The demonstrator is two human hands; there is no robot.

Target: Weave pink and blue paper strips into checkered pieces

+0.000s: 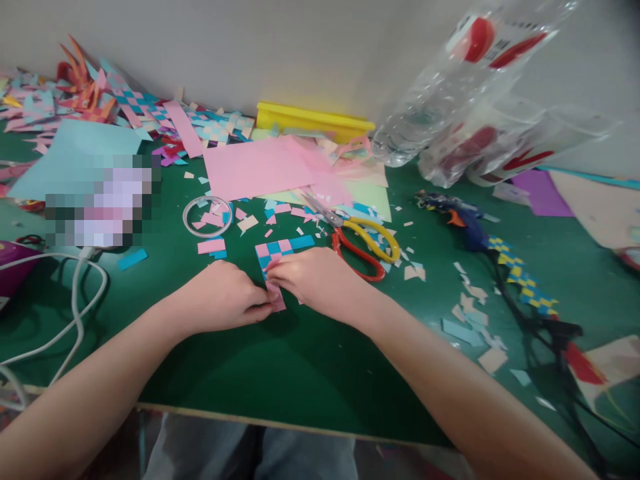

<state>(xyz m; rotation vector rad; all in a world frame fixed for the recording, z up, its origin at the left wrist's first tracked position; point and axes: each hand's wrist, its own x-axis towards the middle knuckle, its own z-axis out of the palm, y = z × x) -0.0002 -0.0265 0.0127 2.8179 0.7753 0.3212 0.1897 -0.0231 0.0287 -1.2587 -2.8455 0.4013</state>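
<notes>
Both hands meet at a small weave of pink and blue paper strips [274,249] low over the green table. My left hand [223,293] pinches the pink strip end at the weave's near edge. My right hand [317,277] has its fingers closed on the weave from the right, hiding part of it. A blue strip end sticks out beyond the right knuckles. Just past the right hand lie scissors [357,240] with one yellow and one red handle loop, blades apart. A roll of clear tape [207,217] rests beyond the left hand, among cut paper bits.
Pink sheets [260,167] and a yellow tray-like piece [315,122] lie toward the wall. At right are a glue gun [460,223], a plastic bottle [450,87] and cups [530,143]. White cables [77,300] run at left beside a blurred-out device. Paper scraps [473,307] litter the table.
</notes>
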